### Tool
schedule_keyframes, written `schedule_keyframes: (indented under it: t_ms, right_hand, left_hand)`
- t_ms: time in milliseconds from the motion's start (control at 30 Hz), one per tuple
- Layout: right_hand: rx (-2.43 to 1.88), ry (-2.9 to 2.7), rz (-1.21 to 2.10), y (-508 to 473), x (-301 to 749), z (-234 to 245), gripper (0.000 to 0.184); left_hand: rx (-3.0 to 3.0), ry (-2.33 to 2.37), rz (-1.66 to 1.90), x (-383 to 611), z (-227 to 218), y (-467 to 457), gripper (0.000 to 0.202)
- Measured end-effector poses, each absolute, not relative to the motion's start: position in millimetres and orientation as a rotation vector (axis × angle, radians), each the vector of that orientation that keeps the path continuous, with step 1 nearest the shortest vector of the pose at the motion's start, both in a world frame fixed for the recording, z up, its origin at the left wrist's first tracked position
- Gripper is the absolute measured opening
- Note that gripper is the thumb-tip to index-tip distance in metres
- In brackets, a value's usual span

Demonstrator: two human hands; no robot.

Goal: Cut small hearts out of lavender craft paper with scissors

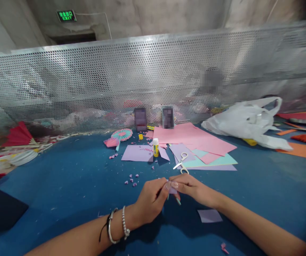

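Observation:
My left hand [150, 199] and my right hand [192, 189] meet over the blue table [62, 185], both pinching a small folded piece of lilac paper [172, 189] with a teal tip pointing down. Fingers of both hands are closed on it. Just beyond the hands lie white-handled scissors [182, 163]. A glue stick [155, 147] stands upright on a lilac sheet [137, 153]. A small lilac square [209, 215] lies by my right forearm.
Pink sheets [192, 138], teal and lilac sheets lie behind the scissors. A pink and teal paper fan [118, 136], small paper hearts [132, 180], a white plastic bag [246, 121] and orange paper [302, 150] sit around. A perforated metal screen [89, 81] closes the far edge.

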State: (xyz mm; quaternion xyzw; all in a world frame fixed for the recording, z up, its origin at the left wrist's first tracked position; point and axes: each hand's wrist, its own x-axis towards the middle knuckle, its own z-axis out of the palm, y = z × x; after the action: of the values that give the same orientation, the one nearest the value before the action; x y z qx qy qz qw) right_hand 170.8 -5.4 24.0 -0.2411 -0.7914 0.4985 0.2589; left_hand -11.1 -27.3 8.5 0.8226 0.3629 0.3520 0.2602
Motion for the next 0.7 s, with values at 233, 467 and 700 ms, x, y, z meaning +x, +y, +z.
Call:
schedule_keyframes:
  t_ms: [233,467,700]
  right_hand:
    - [-0.793,-2.103,1.193,-2.8,166.6,17.6,0.044]
    - [-0.668,-2.159,1.075,-0.3,169.5,20.0,0.048]
    - [-0.748,-2.164,0.993,-1.5,168.6,18.9,0.045]
  left_hand:
    - [2.182,1.031,0.964,-9.9,9.6,-26.7,0.032]
    - [2.162,0.981,0.877,-8.8,9.8,-27.7,0.032]
    - [2.117,1.008,0.920,-9.9,9.6,-27.5,0.031]
